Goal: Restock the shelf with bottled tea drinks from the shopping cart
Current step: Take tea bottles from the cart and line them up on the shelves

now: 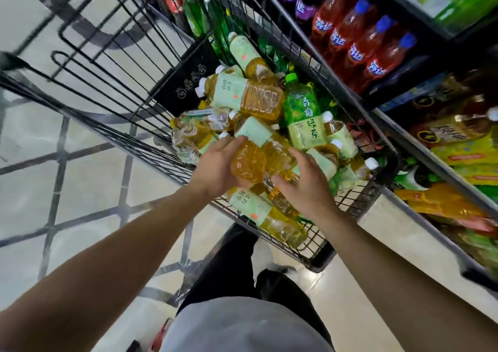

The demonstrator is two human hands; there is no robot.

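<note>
Near the cart's [318, 264] near edge, the left hand [215, 169] curls its grip round a tea bottle [252, 160] atop the pile; the right hand [310, 187] clasps a second bottle [280, 160]. Lifting both could topple neighbours or slip, the shelf [404, 125] lying beyond

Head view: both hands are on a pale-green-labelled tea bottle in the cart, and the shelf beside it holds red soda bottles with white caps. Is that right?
Nearly. The head view shows the red soda bottles on the shelf with blue caps, not white. The rest holds: the left hand and the right hand are both on a pale-green-labelled tea bottle in the cart.
</note>
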